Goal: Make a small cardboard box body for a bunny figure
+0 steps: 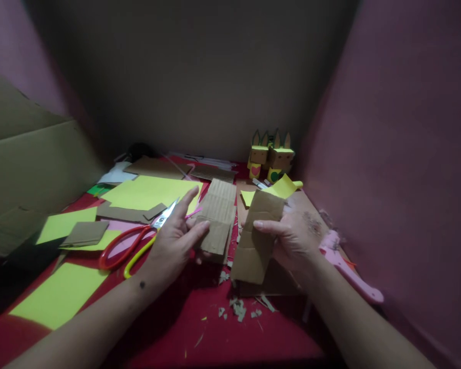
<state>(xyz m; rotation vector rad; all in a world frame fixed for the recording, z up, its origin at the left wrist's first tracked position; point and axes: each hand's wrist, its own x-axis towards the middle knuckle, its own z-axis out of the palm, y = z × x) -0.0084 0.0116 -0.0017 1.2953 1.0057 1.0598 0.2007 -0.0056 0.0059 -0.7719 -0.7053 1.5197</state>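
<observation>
My left hand point(182, 230) grips a ribbed cardboard piece point(217, 212), its thumb on the front and fingers underneath. My right hand point(292, 238) holds a second, creased cardboard strip point(255, 246) upright, thumb across its face and the other fingers hidden behind. The two pieces are side by side, slightly apart. Close to my left wrist lie scissors point(161, 220) with one red and one yellow handle, blades pointing away. By my right forearm is a pink glue gun point(346, 271).
Yellow paper sheets point(61, 294) and cardboard offcuts point(85, 233) cover the left side of the red tabletop point(215, 343). Paper scraps point(237, 309) lie in front. Small cardboard figures point(259, 155) stand at the back right. A large cardboard box point(42, 164) rises at left; a pink wall point(399, 154) borders the right.
</observation>
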